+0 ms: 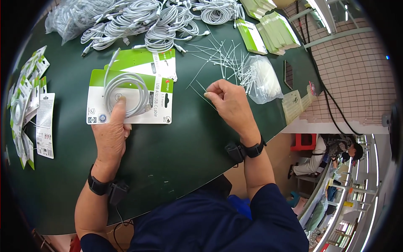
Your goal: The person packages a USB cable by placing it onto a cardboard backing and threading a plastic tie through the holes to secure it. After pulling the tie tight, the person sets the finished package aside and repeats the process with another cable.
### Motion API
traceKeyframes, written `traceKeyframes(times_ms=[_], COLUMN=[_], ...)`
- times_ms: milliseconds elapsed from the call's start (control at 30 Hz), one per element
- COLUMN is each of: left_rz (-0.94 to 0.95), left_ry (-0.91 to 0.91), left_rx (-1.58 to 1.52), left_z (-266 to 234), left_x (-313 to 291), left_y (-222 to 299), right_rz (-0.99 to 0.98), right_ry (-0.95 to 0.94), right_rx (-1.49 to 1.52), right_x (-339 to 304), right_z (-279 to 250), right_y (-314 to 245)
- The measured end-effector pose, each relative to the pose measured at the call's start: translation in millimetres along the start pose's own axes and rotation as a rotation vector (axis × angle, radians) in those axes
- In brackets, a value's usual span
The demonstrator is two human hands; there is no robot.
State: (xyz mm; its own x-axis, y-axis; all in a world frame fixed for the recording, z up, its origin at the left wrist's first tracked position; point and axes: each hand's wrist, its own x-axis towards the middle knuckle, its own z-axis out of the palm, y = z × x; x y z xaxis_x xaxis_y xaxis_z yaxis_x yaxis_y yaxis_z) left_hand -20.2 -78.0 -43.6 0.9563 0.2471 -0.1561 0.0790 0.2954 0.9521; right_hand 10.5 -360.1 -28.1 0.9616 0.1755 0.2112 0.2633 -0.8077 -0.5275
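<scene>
My left hand (111, 134) presses a thumb onto a coiled white cable (126, 90), holding it flat on a green and white backing card (157, 107) on the dark green table (176, 147). A second card (149, 63) lies partly under the first, further back. My right hand (228, 101) pinches a thin white cable tie (199, 90) just right of the card. Loose white ties (218, 56) are scattered beyond the right hand.
A heap of coiled white cables (147, 21) fills the far side. A clear bag of ties (262, 77) lies right of my hand. Stacks of cards (273, 31) sit at the far right, finished packs (29, 101) at the left edge. A seated person (331, 151) is beyond the table.
</scene>
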Motion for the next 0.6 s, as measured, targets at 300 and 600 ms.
traceKeyframes(times_ms=[300, 600], left_rz=[0.074, 0.285], left_ry=[0.021, -0.011], left_rx=[0.089, 0.277], left_z=[2, -5], left_x=[-9, -24], left_y=[11, 17], right_rz=[0.279, 0.173], right_ry=[-0.018, -0.214], right_rx=[0.751, 1.207], right_x=[28, 57], right_z=[-17, -8], right_y=[-7, -25])
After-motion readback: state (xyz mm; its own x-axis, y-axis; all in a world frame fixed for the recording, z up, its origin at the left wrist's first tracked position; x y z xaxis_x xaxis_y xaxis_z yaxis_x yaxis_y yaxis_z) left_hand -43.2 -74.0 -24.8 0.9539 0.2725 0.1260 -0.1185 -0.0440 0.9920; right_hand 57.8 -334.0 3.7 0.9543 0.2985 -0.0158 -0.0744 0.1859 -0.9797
